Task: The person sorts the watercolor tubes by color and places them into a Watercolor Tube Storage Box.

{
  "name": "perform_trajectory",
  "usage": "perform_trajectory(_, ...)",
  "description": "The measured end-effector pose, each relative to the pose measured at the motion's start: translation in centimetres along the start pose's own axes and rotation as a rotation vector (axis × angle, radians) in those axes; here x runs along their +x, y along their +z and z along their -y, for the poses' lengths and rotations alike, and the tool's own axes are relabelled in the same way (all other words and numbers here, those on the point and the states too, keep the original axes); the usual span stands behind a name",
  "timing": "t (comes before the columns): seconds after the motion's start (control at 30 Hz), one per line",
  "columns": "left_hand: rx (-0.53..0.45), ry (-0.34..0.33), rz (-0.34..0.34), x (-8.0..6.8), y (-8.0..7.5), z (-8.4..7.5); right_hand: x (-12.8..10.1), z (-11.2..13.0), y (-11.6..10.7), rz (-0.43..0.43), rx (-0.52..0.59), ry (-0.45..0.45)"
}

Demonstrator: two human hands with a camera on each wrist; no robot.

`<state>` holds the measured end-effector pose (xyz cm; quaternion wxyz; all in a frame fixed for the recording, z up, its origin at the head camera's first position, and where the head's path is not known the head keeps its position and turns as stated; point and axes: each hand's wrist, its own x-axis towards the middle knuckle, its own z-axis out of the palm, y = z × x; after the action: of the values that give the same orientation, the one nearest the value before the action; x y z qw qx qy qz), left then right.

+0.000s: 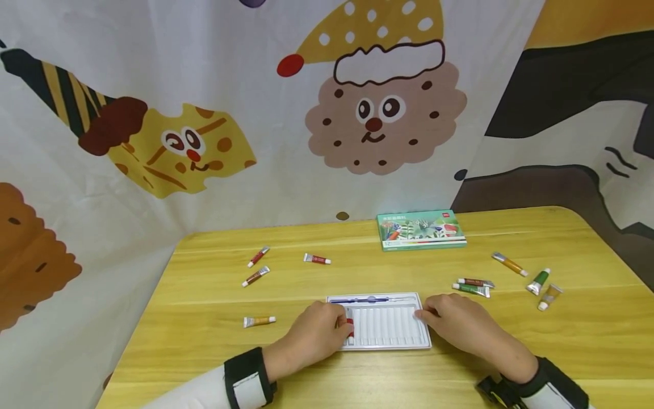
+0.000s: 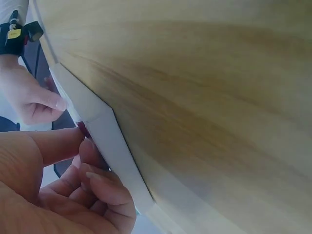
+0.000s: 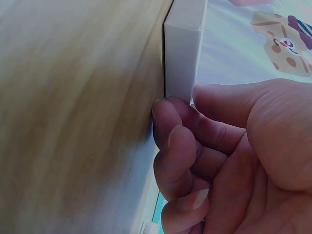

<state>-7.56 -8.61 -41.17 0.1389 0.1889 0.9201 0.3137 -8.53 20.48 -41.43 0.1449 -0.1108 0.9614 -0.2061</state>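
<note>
A white plastic paint tray (image 1: pixel 390 326) with a row of narrow slots lies on the table. In its leftmost slot sits a red paint tube (image 1: pixel 350 328), which my left hand (image 1: pixel 319 328) pinches between thumb and fingers. Only a dark red bit of the tube shows in the left wrist view, behind the left fingers (image 2: pixel 92 156). My right hand (image 1: pixel 462 319) grips the tray's right edge, thumb at the rim and curled fingers against the side wall (image 3: pixel 183 61). A blue paintbrush (image 1: pixel 352 300) lies in the long groove along the tray's far side.
A green paint box (image 1: pixel 422 230) lies at the table's back edge. Several loose tubes are scattered around: a yellow tube (image 1: pixel 259 321) and a brown tube (image 1: pixel 256 276) at left, a red tube (image 1: pixel 317 259) behind the tray, a green tube (image 1: pixel 471 289) and an ochre tube (image 1: pixel 509 264) at right.
</note>
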Motion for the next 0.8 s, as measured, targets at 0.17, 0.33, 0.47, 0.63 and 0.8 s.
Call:
perform_trajectory(0.17,-0.012,0.012,-0.01,0.28,-0.01,0.04,0.05,-0.02,0.01,0.004,0.0,0.004)
perform_trajectory(0.33,-0.028,-0.003,-0.01,0.48,0.05,0.11,0.02,-0.02,0.03,0.006,0.003,0.003)
perform_trajectory(0.47,-0.058,-0.029,-0.005,0.52,0.03,0.07,0.02,0.01,0.06,0.006,0.001,0.004)
perform_trajectory(0.63,-0.095,-0.072,-0.001,0.78,-0.07,0.01,0.05,0.04,0.06,0.004,-0.003,0.007)
perform_trajectory(0.8,-0.095,-0.092,-0.006,1.03,-0.09,-0.08,0.03,0.08,0.03,0.005,-0.004,0.007)
